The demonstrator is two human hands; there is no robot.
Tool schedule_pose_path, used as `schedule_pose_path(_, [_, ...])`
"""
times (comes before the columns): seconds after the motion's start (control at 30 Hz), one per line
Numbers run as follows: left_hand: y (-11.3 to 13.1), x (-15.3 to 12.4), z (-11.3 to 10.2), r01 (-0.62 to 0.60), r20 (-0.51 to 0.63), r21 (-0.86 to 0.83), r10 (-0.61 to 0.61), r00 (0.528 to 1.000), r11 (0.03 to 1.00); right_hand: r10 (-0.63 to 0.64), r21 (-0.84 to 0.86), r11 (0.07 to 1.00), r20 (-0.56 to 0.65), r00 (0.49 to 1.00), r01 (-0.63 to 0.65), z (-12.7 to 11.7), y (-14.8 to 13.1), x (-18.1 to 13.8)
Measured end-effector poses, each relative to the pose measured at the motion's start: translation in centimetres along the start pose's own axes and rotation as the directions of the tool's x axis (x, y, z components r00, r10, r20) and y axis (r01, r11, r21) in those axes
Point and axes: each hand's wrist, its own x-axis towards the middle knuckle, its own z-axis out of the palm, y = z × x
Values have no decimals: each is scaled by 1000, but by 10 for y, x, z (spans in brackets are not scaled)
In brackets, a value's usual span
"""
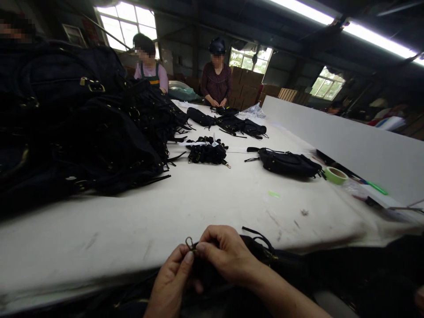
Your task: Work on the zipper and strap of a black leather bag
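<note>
At the table's near edge, my left hand [175, 276] pinches a small dark loop-shaped clasp [189, 242] between thumb and forefinger. Its curved end sticks up above my fingertips. My right hand [223, 251] is closed with thumb and bent forefinger on the same clasp, just to the right; its other fingers are curled. A black bag [261, 247] with thin straps and gold-coloured zip parts lies below and behind both hands. What the lower fingers touch is hidden in the dark cloth.
A tall heap of black bags [82, 119] fills the left of the white table [198, 198]. Ahead lie a bundle of black straps [208, 152], another black bag [288, 162] and green tape [335, 175]. Two people stand beyond. A white panel [331, 132] borders the right side.
</note>
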Motion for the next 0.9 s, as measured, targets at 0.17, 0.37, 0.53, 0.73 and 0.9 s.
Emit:
schedule_pose_path(0.17, [5, -2, 2, 1, -30, -42, -2, 1000, 999, 40, 332, 941, 56, 998, -57, -1, 8, -1])
schedule_pose_path(0.37, [6, -3, 4, -5, -25, -13, 4, 1000, 1000, 71, 316, 946, 24, 997, -75, 1, 5, 1])
schedule_pose_path(0.53, [2, -3, 3, -43, -9, 80, 44, 999, 996, 47, -56, 997, -17, 999, -48, 2, 1, -1])
schedule_pose_path(0.73, [2, -4, 1, -63, 2, 65, 63, 998, 996, 56, 85, 995, -6, 998, -55, 0, 7, -6])
schedule_pose_path(0.9, [8, -9, 0, -3, -46, -68, 0, 999, 998, 45, 201, 978, 41, 998, -52, -2, 11, -11])
